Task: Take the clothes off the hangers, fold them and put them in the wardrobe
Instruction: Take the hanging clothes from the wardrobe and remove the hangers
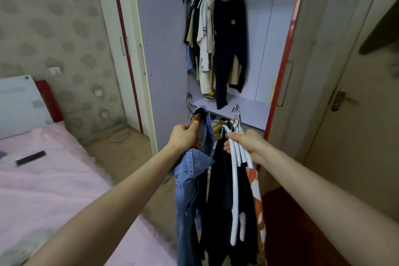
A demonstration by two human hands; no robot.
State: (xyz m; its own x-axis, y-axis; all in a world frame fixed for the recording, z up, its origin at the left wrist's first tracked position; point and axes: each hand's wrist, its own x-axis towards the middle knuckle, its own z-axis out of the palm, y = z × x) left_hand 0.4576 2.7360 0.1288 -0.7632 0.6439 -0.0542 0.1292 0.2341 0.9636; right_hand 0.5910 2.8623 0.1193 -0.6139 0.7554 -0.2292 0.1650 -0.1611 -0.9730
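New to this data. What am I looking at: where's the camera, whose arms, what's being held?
There is no robot here. One wide-angle camera sits on a person's head and looks forward and down, so the two bare arms reaching in from the bottom are the wearer's own.

The left hand grips a blue denim garment that hangs down from it. The right hand holds a bunch of white hangers carrying dark clothes and an orange-and-white piece.

Ahead is an open wardrobe with more clothes on its rail above a shelf. On the left is a bed with a pink cover; a dark flat object lies on it, too blurred to identify.
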